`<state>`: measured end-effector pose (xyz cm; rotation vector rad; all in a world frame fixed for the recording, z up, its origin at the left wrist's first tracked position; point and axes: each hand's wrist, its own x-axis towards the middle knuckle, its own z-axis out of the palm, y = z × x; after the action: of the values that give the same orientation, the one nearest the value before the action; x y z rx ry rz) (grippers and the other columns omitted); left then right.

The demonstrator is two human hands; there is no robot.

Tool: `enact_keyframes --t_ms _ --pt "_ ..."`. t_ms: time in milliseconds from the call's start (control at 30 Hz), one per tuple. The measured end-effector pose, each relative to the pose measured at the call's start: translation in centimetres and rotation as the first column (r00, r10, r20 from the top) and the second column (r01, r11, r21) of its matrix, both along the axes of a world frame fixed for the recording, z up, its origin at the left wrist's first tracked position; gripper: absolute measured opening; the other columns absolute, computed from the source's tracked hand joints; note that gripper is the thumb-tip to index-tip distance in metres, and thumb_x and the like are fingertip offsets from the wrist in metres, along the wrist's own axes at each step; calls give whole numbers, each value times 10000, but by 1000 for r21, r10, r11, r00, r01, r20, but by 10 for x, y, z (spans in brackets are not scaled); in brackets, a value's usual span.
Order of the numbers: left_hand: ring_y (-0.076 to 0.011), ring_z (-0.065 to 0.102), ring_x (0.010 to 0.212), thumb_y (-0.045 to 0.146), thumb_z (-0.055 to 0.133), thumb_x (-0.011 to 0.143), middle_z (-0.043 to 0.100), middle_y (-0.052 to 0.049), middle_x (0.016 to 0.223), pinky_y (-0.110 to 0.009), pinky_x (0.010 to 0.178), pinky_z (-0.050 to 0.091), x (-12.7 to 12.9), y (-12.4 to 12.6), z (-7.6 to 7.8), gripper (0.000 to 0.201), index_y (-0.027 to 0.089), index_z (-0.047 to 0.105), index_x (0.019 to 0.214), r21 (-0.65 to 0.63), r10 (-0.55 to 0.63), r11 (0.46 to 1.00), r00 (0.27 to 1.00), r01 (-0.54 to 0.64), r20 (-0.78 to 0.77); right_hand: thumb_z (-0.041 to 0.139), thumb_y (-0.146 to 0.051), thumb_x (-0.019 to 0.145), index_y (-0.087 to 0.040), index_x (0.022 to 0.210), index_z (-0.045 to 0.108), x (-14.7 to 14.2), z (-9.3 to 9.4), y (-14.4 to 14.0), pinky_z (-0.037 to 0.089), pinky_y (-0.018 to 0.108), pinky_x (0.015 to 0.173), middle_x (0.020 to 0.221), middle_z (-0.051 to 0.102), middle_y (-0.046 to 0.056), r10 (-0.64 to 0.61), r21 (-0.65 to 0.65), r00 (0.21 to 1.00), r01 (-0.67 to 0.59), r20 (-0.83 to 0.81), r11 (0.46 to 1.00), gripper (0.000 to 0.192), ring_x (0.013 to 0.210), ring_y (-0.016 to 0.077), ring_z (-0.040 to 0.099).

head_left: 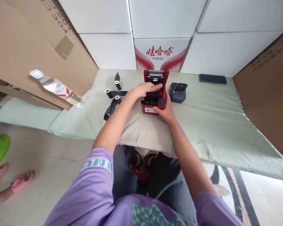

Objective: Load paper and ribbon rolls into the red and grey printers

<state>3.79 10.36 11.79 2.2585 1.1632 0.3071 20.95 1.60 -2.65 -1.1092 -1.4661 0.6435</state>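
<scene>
Red printer (153, 102) sits lid-up on pale cloth (136, 125), before the lettered white box (161, 58); your right hand (167, 110) grasps its right side, thumb on the front; your left hand (147, 87) reaches into the opening by a black roll (152, 94), whether gripping it, cannot tell; dark grey device (178, 96) just right of the printer

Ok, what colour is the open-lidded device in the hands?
The device is red with black parts, as the head view shows.
</scene>
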Motion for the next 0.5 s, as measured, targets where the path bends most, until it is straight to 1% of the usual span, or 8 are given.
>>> enact_keyframes --t_ms 33,67,133,200,267,300,400,500 --pt "-347 739 1155 729 392 1048 822 -101 947 -590 1239 386 -9 -5 -2 701 203 833 906 -5 -5 1000 986 6 166 826 -866 653 -304 1689 239 0 0 0 313 648 1362 1752 311 172 5 3 1000 -5 -4 1000 1316 1635 403 368" --pt "-332 739 1182 781 342 1039 828 -105 1018 -547 1211 444 -19 -11 -5 762 205 839 997 -2 -33 999 946 36 323 833 -860 651 -310 1689 241 1 0 1 316 656 1359 1754 311 167 9 4 1000 -9 -7 1000 1315 1631 405 374" --pt "-329 741 1190 888 336 975 823 -122 1112 -513 1153 513 -35 -24 -15 856 201 829 1111 51 -96 995 860 81 502 840 -855 645 -325 1687 249 1 1 1 316 671 1354 1754 319 157 17 2 1000 -17 -13 1000 1311 1622 409 388" --pt "-342 743 1150 951 477 875 814 -139 1146 -521 1114 540 -46 -38 -29 864 195 822 1109 153 -127 987 826 49 550 845 -858 634 -330 1686 258 2 2 1 303 676 1358 1751 331 153 19 -1 1000 -19 -19 1000 1315 1619 414 391" --pt "-339 733 1156 920 624 820 809 -137 1162 -527 1121 536 -50 -48 -43 773 210 817 1055 257 -105 965 814 -56 572 848 -857 629 -322 1687 261 2 4 0 292 674 1364 1754 331 155 19 -5 999 -19 -26 1000 1322 1623 417 384" --pt "-331 725 1178 888 653 830 806 -134 1176 -526 1139 527 -50 -51 -50 718 219 813 1039 294 -88 949 804 -111 589 847 -856 630 -317 1688 260 2 4 0 292 673 1365 1757 326 157 21 -7 999 -21 -26 1000 1325 1626 417 381" --pt "-304 681 1305 808 559 955 765 -131 1298 -518 1214 481 -47 -46 -61 632 244 793 1121 330 -10 900 745 -283 667 834 -861 642 -308 1691 252 3 5 -1 304 668 1362 1765 311 162 28 -12 999 -28 -15 1000 1321 1634 413 373" --pt "-299 546 1511 810 497 983 635 -127 1538 -504 1312 381 -40 -17 -62 690 284 688 1386 302 85 859 697 -413 712 839 -853 644 -297 1690 254 3 4 0 303 658 1367 1756 326 170 28 -13 999 -28 -19 1000 1321 1632 405 378"
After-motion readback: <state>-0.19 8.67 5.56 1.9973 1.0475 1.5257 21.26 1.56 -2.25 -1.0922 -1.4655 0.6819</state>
